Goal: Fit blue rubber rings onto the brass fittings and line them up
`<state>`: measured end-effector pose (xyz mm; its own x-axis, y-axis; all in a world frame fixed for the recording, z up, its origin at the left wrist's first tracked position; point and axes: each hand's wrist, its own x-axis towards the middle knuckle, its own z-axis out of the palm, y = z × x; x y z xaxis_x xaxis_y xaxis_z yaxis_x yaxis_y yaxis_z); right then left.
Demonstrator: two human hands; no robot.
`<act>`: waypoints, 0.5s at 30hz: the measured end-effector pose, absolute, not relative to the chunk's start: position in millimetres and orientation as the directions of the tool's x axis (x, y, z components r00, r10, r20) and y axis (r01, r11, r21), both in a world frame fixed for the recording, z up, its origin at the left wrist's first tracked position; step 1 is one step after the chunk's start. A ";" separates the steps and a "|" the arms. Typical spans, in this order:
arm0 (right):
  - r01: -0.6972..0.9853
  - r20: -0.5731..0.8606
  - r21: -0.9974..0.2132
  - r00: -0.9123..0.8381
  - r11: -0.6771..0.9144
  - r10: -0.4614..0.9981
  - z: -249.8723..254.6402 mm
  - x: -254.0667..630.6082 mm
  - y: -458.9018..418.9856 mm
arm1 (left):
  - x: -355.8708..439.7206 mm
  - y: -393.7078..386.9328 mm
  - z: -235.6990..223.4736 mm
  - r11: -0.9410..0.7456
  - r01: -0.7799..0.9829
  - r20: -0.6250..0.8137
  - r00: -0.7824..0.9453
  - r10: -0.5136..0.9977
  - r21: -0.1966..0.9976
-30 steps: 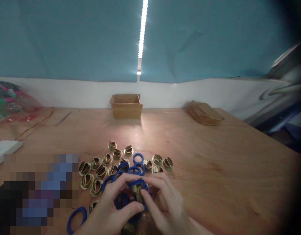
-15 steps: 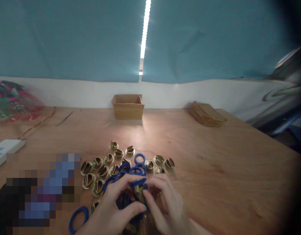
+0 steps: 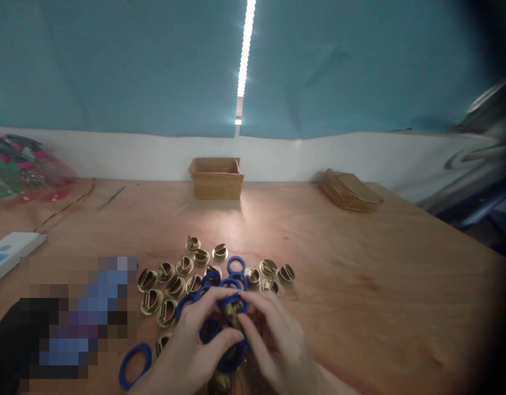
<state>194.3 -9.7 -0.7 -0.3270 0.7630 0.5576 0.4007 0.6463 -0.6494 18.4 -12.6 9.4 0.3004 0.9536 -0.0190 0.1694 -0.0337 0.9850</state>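
Between the fingertips of both hands is a brass-coloured round fitting (image 3: 233, 310), with a blue ring (image 3: 227, 300) around its upper end. My left hand (image 3: 195, 343) curls round it from the left, index finger over the top and thumb below. From the other side my right hand (image 3: 279, 337) pinches it with thumb and fingers. Under and behind the hands lie several loose blue rings (image 3: 236, 265), partly covered by the fingers. Similar brass fittings with a crossbar (image 3: 151, 301) are spread on the table to the left, behind and right. A larger-looking blue ring (image 3: 135, 366) lies beside my left wrist.
An open cardboard box (image 3: 217, 186) stands at the back of the wooden table (image 3: 380, 285). A flattened brown carton (image 3: 350, 190) lies back right. On the left are a white power strip (image 3: 14, 252), a blurred-out object (image 3: 100, 299) and plastic-wrapped items (image 3: 26, 167).
The fitting and its blue ring have tilted slightly in my fingers, and my right fingertips now press on the ring's upper edge. The view has shifted a little.
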 end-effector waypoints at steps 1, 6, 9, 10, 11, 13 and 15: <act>0.409 0.559 -0.643 -0.327 0.647 0.762 -1.8 193.8 -9.5 | 19.0 -12.6 8.7 -0.040 0.166 -0.011 0.298 0.954 0.985; 0.395 0.568 -0.661 -0.293 0.638 0.769 -3.2 191.9 -9.1 | 21.6 -14.6 4.5 -0.069 0.148 0.020 0.306 0.952 0.987; 0.376 0.563 -0.678 -0.287 0.632 0.775 -4.4 192.7 -8.7 | 22.7 -16.0 3.5 -0.101 0.181 0.040 0.317 0.948 0.978; 0.376 0.556 -0.682 -0.291 0.627 0.779 -5.4 193.4 -8.3 | 22.9 -16.1 3.6 -0.117 0.192 0.050 0.321 0.946 0.974; 0.379 0.545 -0.687 -0.295 0.620 0.785 -6.4 194.2 -7.7 | 23.0 -16.1 3.8 -0.134 0.203 0.062 0.327 0.943 0.970; 0.388 0.520 -0.695 -0.309 0.605 0.796 -8.3 196.0 -5.9 | 22.9 -15.7 4.5 -0.170 0.226 0.087 0.337 0.938 0.959; 0.393 0.497 -0.701 -0.328 0.595 0.803 -9.4 197.6 -3.8 | 22.4 -15.4 5.3 -0.200 0.251 0.109 0.335 0.936 0.947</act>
